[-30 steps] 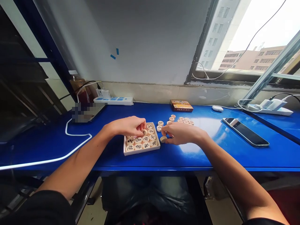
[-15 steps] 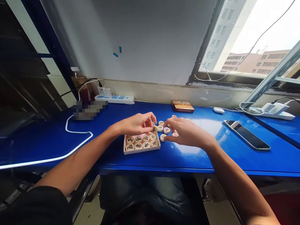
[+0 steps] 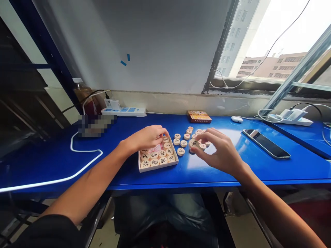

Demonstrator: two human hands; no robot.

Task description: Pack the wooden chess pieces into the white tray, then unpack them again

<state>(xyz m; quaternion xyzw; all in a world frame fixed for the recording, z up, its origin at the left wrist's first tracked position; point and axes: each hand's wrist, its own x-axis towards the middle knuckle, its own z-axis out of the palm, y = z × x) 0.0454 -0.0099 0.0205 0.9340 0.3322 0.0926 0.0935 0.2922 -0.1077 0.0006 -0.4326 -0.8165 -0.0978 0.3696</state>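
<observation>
A shallow white box (image 3: pixel 158 167) on the blue desk holds several round wooden Chinese chess pieces with black characters, and pink lines show on the paper inside. Over its far side is my left hand (image 3: pixel 148 138), fingers closed at a chess piece (image 3: pixel 166 140) by the far right corner. Right of the box, my right hand (image 3: pixel 221 147) pinches another chess piece (image 3: pixel 193 144) with a black character between thumb and fingers. Loose pieces lie around it, such as a black-marked one (image 3: pixel 181 151) and a red-marked one (image 3: pixel 187 136); my right fingers hide some of them.
At the back stands a small orange-brown carton (image 3: pixel 199 116). A phone (image 3: pixel 266 144) and a white earbud case (image 3: pixel 237 119) lie to the right. Power strips (image 3: pixel 131 111) sit along the wall, and a white cable (image 3: pixel 77 172) runs across the desk's left side.
My right hand has drawn back to the right and now has a chess piece raised in its fingers. My left hand has brought its piece down into the box's far right corner.
</observation>
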